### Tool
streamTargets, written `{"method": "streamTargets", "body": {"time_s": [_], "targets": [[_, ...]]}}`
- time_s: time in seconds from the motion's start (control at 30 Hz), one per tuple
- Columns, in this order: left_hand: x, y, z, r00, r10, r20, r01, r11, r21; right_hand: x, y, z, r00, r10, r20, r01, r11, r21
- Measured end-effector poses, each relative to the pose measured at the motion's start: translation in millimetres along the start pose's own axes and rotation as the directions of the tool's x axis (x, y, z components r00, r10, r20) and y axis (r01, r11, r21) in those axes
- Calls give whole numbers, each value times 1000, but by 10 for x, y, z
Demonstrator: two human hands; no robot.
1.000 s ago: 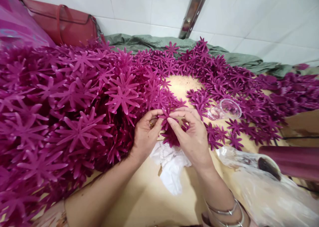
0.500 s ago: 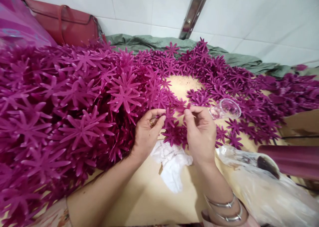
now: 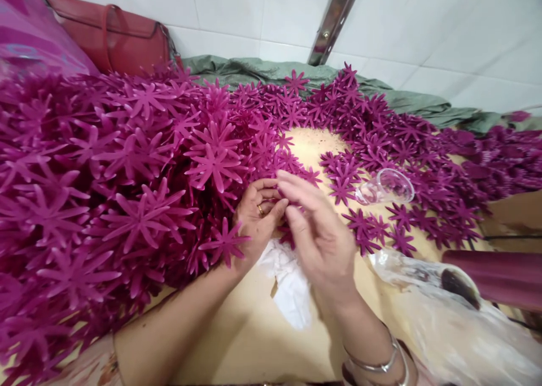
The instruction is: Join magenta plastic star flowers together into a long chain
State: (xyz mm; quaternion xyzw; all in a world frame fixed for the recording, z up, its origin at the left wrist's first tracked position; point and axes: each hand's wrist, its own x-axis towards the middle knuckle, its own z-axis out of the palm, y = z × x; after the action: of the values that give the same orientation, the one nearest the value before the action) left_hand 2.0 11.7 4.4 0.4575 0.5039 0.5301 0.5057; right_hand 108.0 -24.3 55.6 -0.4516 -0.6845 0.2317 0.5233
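Observation:
My left hand (image 3: 259, 219), a ring on one finger, is closed in a pinch by the big heap of purple star-shaped artificial flowers (image 3: 139, 216). A bit of purple shows between its fingertips, mostly hidden by my right hand. My right hand (image 3: 324, 236) comes against it, fingers bent together and slightly blurred, so what they grip cannot be made out. One flower head (image 3: 226, 240) lies over the edge of my left wrist. Beneath the hands, a crumpled white tissue (image 3: 292, 295) rests on the tan tabletop (image 3: 237, 329).
On the right, a clear plastic cup (image 3: 396, 185) lies on its side among loose flowers (image 3: 400, 214). Nearer, a clear plastic bag (image 3: 457, 324) lies beside a dark red object (image 3: 495, 276). Behind stand a red handbag (image 3: 114, 36) and green cloth (image 3: 249, 70) along the tiled wall.
My right hand has moved left, meeting my left fingertips. The flowers that were between the hands are now mostly out of sight there, and a flower head now shows by my left wrist.

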Motion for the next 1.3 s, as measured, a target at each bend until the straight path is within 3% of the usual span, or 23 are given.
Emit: {"method": "streamTargets", "body": {"time_s": [0.07, 0.1, 0.2, 0.3, 0.73, 1.0, 1.3], "targets": [[18, -20, 16, 999, 27, 35, -19, 978, -210, 11, 107, -62, 971, 103, -215, -122, 989, -80], [28, -27, 21, 999, 36, 38, -25, 965, -260, 19, 160, -89, 959, 133, -250, -169, 978, -126], [50, -26, 19, 999, 37, 33, -23, 934, -356, 31, 262, -122, 970, 169, -173, -212, 939, -270], [56, -4, 6, 999, 30, 46, -11, 932, -362, 25, 278, -103, 978, 160, -132, -193, 932, -305], [27, 35, -13, 998, 5, 59, 12, 958, -286, 19, 300, -133, 962, 253, -104, -260, 963, -64], [14, 78, -46, 996, -8, 84, 33, 955, -296, -8, 476, -164, 891, 451, -55, -425, 870, 251], [28, 67, -19, 996, 10, 91, 14, 965, -262, -17, 449, -129, 896, 438, -73, -422, 891, 166]]}}
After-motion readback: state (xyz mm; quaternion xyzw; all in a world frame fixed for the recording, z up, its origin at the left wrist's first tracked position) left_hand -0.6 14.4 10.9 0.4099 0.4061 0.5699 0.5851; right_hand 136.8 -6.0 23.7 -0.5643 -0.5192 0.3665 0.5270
